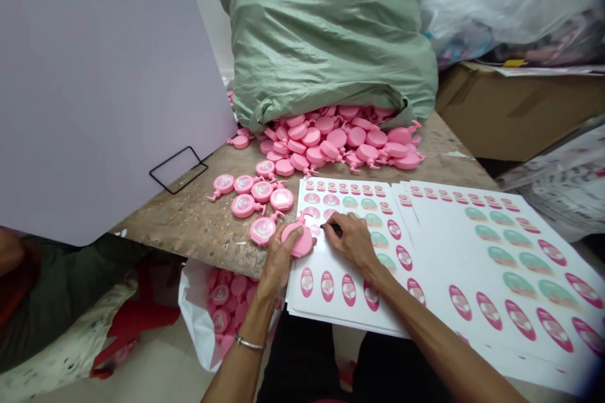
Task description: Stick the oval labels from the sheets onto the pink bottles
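My left hand [278,259] holds a round pink plastic case [297,240] with a short spout, tilted up at the edge of a sticker sheet. My right hand [352,242] pinches a small dark tool [330,227], its tip near the sheet's upper left part. That stack of sticker sheets [333,293] carries rows of pink oval and green labels. Finished-looking cases with labels [244,205] lie on the bench to the left. A heap of unlabelled pink cases [331,141] spills from a green woven sack [326,38].
A white plastic bag [196,315] of labelled pink cases stands below the bench edge at left. A second sheet stack [501,264] lies to the right. A large lilac board [104,88] with a black wire stand leans at left. A seated person's arm and dark sleeve [28,283] show at far left. Cardboard boxes stand behind.
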### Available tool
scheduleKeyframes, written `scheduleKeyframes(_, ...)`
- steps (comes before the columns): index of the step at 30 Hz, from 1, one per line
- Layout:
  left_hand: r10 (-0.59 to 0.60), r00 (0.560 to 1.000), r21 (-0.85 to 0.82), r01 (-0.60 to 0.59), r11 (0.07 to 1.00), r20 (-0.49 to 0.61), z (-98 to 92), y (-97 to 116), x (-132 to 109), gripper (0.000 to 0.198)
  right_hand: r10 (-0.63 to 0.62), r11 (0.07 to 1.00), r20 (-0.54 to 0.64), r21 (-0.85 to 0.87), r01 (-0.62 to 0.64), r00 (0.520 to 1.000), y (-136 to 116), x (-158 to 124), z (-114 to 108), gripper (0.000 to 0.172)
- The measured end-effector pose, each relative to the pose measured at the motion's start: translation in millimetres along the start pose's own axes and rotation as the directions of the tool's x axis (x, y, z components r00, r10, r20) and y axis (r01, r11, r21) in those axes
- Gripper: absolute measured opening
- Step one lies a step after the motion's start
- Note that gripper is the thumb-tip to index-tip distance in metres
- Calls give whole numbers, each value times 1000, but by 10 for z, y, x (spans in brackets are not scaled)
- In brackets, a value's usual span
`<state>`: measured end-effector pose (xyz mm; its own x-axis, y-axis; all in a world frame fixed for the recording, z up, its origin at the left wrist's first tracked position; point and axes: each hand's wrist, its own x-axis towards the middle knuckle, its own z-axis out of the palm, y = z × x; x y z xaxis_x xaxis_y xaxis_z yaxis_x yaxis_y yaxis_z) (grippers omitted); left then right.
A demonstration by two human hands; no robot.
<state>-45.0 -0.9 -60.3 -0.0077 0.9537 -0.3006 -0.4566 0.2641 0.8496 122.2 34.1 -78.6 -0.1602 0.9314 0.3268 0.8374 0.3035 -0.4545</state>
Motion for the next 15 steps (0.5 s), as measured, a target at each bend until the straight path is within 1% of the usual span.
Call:
scheduleKeyframes(2, -8, 1000, -22, 8, 1000, 12, 4, 5, 3, 42, 31, 999, 17, 9, -31, 999, 5, 17, 14, 13)
scheduleKeyframes(4, -10, 1000, -25, 10, 1000, 9, 0, 3, 7, 42, 39, 999, 10, -13, -39, 999, -13, 22, 22, 15)
scheduleKeyframes(7, 16, 1000, 8, -15, 1000, -22, -21, -19, 16, 42, -7, 999, -44, -51, 5, 999, -80, 7, 16, 15)
scheduleKeyframes(9, 50, 998, 40, -49, 998, -38, -38, -37, 19, 40, -19, 1000, -68, -22, 17, 998, -130, -4, 5, 15)
scheduleKeyframes(10, 66, 997, 54, -63, 997, -42, -45, -45, 18, 38, 10, 1000, -70, 21, -8, 998, -149, -4, -1, 16)
scheduleKeyframes(12, 88, 995, 73, -84, 994, -48, -53, -56, 11, 37, 118, 981, -36, 157, -111, 992, -168, 14, -19, 19)
scheduleKeyframes(13, 94, 994, 78, -90, 993, -50, -54, -59, 7, 37, 176, 956, 1, 239, -171, 984, -168, 35, -32, 22)
scheduleKeyframes(15, 98, 994, 80, -94, 992, -55, -51, -61, -2, 38, 257, 873, 93, 405, -273, 962, -154, 96, -77, 26)
